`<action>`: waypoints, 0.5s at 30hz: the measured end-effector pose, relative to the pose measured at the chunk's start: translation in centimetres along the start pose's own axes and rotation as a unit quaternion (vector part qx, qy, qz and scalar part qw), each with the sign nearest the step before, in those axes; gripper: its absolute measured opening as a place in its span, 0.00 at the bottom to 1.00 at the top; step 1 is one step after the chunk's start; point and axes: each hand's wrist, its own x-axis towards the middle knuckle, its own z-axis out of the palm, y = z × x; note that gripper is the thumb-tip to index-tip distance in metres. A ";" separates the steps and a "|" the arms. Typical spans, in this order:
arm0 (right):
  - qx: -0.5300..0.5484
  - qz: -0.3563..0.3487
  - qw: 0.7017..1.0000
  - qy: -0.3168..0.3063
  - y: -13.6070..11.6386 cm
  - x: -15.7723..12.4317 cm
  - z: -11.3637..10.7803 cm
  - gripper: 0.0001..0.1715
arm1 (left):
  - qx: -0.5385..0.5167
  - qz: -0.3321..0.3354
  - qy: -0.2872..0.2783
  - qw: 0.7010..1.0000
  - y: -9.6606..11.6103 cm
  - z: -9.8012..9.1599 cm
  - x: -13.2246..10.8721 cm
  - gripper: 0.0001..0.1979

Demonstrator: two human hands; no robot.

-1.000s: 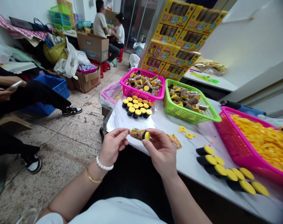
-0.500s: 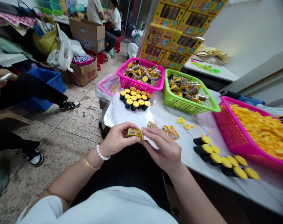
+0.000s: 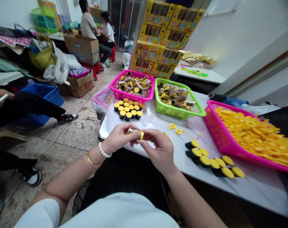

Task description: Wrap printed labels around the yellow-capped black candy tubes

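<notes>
Yellow-ended little tube (image 3: 141, 135) is up in my hands, in front of me by the near edge of the white marbled surface (image 3: 253, 183). Lies roughly sideways; much of its body is hidden by fingers.

Left hand (image 3: 119, 136): gripping the tube body, thumb on the near side, fingers wrapped behind. Pearl bracelet (image 3: 103, 150) and gold bangle (image 3: 93, 161) on that wrist.

Right hand (image 3: 159, 145): fingers bent, thumb and fingertips at the yellow end. Can't tell if they're clamped on it or just touching.

On the surface, beyond my left hand: tight cluster of black tubs with yellow lids (image 3: 127, 109), upright. Just behind them a magenta basket (image 3: 117, 94) full of small capped tubes (image 3: 135, 85). Lime-green basket (image 3: 179, 114) next to it, same sort of load.

Beyond my right hand: two yellow ring-shaped plastic pieces (image 3: 176, 129), flat. Further right, a staggered group of black cylinders with yellow caps (image 3: 205, 160), looking tilted from this angle. Near those, a second magenta basket (image 3: 214, 126) heaped with yellow plastic parts (image 3: 248, 136).

Behind the baskets: stack of yellow window boxes (image 3: 158, 41). Off to my left, a seated person's hand holds a phone (image 3: 0, 99); blue crate (image 3: 45, 96) by their leg. Two more people sit at the back.
</notes>
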 end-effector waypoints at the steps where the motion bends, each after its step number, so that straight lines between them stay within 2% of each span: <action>1: -0.027 -0.035 0.999 0.000 0.0 0.6 -0.6 0.18 | -0.001 -0.017 -0.020 1.000 0.6 0.1 0.8 0.21; 4: -0.106 -0.135 0.985 0.006 0.7 2.6 -2.7 0.17 | 0.020 -0.048 -0.084 0.995 1.8 0.6 3.7 0.25; 7: -0.128 -0.149 0.979 0.046 2.5 4.3 -4.5 0.14 | 0.036 -0.038 -0.111 0.992 2.1 1.8 7.3 0.27; 9: -0.093 -0.097 0.987 0.093 4.1 5.2 -5.2 0.13 | 0.040 0.000 -0.096 0.995 1.9 3.1 9.6 0.26; 11: -0.001 -0.003 0.992 0.125 5.8 6.0 -5.6 0.14 | 0.056 0.047 -0.082 0.994 1.3 4.3 11.5 0.24; 13: 0.093 0.080 0.984 0.130 7.2 6.5 -6.0 0.13 | 0.082 0.078 -0.077 0.991 0.4 5.1 12.6 0.23; 15: 0.138 0.122 0.974 0.129 8.0 6.5 -6.2 0.14 | 0.103 0.078 -0.083 0.988 -0.6 5.1 13.0 0.22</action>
